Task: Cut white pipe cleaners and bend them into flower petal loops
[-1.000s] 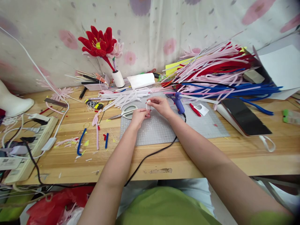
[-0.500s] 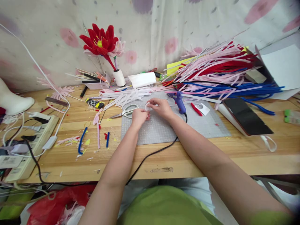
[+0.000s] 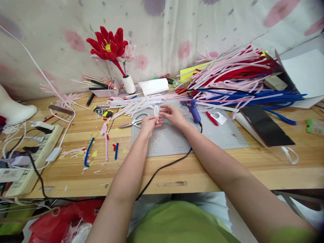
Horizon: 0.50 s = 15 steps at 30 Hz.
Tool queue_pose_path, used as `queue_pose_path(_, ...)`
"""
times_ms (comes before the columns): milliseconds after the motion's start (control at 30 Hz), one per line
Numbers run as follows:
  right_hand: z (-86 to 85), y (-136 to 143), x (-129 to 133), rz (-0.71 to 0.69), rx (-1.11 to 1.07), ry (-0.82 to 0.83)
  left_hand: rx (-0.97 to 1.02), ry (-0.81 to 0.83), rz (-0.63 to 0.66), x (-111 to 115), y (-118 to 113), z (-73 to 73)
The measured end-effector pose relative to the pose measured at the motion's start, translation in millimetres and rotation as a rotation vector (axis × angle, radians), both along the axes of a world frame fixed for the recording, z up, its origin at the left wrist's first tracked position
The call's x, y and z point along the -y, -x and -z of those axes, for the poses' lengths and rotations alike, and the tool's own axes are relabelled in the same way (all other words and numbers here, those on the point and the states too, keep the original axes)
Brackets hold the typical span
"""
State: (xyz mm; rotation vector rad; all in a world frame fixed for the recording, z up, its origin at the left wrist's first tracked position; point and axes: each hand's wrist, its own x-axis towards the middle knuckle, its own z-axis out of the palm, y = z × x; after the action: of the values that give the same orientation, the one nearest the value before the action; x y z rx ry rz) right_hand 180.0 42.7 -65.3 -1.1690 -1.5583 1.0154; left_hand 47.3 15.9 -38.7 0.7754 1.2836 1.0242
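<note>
Pinching shut, the left hand is now holding a white loop higher; the right hand is curling alongside, grip unclear.

2 bare forearms, a green top, pale clothing below.

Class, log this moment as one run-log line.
left hand: pinching white looped piece | right hand: fingers beside piece | glue gun: on grey mat | scissors: beside left hand

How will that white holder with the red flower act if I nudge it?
The white holder may tip, since the wide red flower leans out high above its narrow base. Being rounded, it would probably roll once down.
</note>
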Motion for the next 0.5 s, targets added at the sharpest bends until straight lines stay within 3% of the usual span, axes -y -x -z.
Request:
queue_pose_path(233,-2.3,-2,1,-0.113,0.382,0.019,-0.032,-0.075,-0.036,-2,0,2.3)
queue_pose_path(367,-7.3,-1,3,-0.126,0.417,0.044,-0.073,-0.127,-0.041,-3,0,5.0)
queue_pose_path(500,-9.4,1,9,-0.067,0.324,-0.058,-0.124,-0.154,-0.01,-6,1,12.3)
